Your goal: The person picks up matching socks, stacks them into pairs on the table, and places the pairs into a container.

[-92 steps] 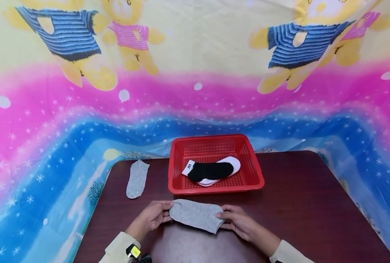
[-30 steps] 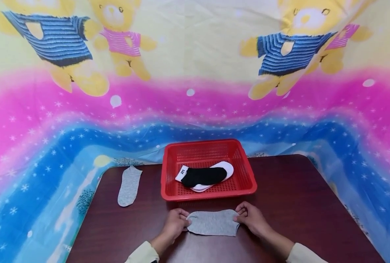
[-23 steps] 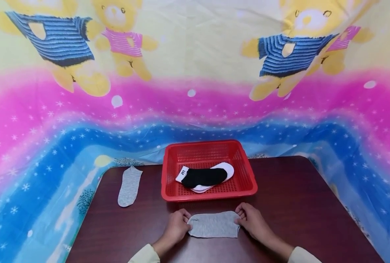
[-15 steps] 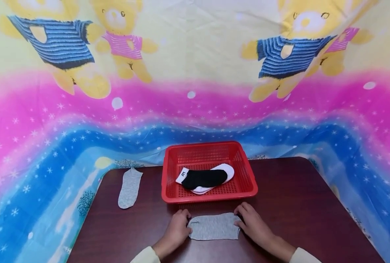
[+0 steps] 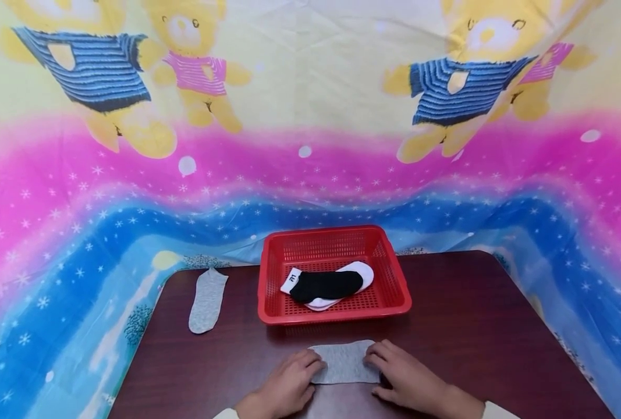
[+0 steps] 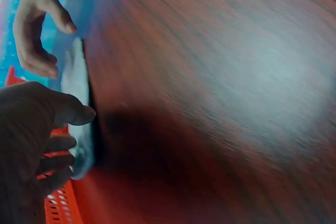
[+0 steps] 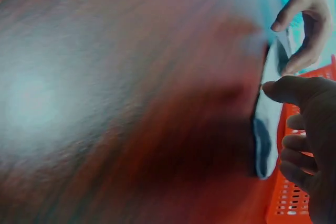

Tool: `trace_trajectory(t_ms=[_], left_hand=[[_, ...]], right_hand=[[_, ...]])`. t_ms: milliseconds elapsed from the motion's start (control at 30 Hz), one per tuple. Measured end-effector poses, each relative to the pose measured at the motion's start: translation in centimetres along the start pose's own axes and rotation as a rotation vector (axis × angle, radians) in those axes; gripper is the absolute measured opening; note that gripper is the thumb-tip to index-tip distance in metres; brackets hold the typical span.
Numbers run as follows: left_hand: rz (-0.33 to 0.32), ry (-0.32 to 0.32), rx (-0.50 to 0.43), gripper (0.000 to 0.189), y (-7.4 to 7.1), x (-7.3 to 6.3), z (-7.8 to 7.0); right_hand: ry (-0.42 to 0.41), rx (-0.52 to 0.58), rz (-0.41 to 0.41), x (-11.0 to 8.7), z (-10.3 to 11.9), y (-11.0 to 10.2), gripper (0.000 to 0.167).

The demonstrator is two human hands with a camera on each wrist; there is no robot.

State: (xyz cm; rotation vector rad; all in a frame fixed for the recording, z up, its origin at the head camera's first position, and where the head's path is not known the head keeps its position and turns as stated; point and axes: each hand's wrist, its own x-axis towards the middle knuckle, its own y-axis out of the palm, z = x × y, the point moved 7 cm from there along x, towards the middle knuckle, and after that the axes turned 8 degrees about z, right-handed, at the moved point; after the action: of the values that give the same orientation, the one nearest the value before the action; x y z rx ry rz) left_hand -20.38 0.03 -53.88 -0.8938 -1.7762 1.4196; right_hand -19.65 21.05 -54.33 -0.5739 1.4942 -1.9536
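A grey ankle sock (image 5: 344,363) lies flat on the table in front of the basket, its length running left to right. My left hand (image 5: 289,383) is over its left end, fingertips on the fabric and thumb apart from the fingers. At the other end my right hand (image 5: 407,377) rests its fingertips on the sock, its thumb also spread away near the lower edge. Both wrist views show loosely bent fingers beside the sock (image 6: 79,87), with nothing pinched. The hands hide both ends of the sock in the head view.
A red plastic basket (image 5: 334,319) stands behind the sock, holding a black sock (image 5: 331,286) with a white cuff on top of white socks (image 5: 364,273). Another grey sock (image 5: 208,301) lies at the table's left. A patterned cloth (image 5: 310,174) hangs around the dark wooden table (image 5: 472,314).
The grey sock, earlier held stretched between both hands, has been laid flat on the table. Both hands have let go of its ends and moved inward over it.
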Motion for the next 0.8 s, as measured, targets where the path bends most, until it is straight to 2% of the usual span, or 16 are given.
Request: trace_trajectory(t_ms=[100, 167, 300, 467, 533, 667, 800], left_hand=[[-0.003, 0.083, 0.077, 0.038, 0.7, -0.6, -0.1], [-0.017, 0.104, 0.12, 0.039, 1.0, -1.0, 0.0], [-0.019, 0.088, 0.156, 0.043, 1.4, -1.4, 0.4], [0.041, 0.054, 0.162, 0.039, 1.5, -1.3, 0.3], [0.058, 0.049, 0.204, 0.037, 1.5, -1.2, 0.3], [0.028, 0.079, 0.324, 0.034, 1.6, -1.2, 0.2], [-0.073, 0.106, 0.372, 0.029, 1.6, -1.2, 0.1]], right_hand=[[-0.018, -0.039, 0.044, -0.3, 0.2, 0.6, 0.037], [-0.036, -0.07, 0.038, -0.5, 0.3, 0.8, 0.034], [-0.082, -0.152, -0.008, -0.6, 0.5, 1.2, 0.031], [-0.152, -0.308, -0.052, -0.4, 0.9, 1.6, 0.029], [-0.169, -0.362, -0.078, -0.3, 1.1, 1.7, 0.025], [-0.182, -0.438, -0.136, -0.1, 1.2, 1.6, 0.018], [-0.183, -0.482, -0.19, 0.1, 1.0, 1.9, 0.017]])
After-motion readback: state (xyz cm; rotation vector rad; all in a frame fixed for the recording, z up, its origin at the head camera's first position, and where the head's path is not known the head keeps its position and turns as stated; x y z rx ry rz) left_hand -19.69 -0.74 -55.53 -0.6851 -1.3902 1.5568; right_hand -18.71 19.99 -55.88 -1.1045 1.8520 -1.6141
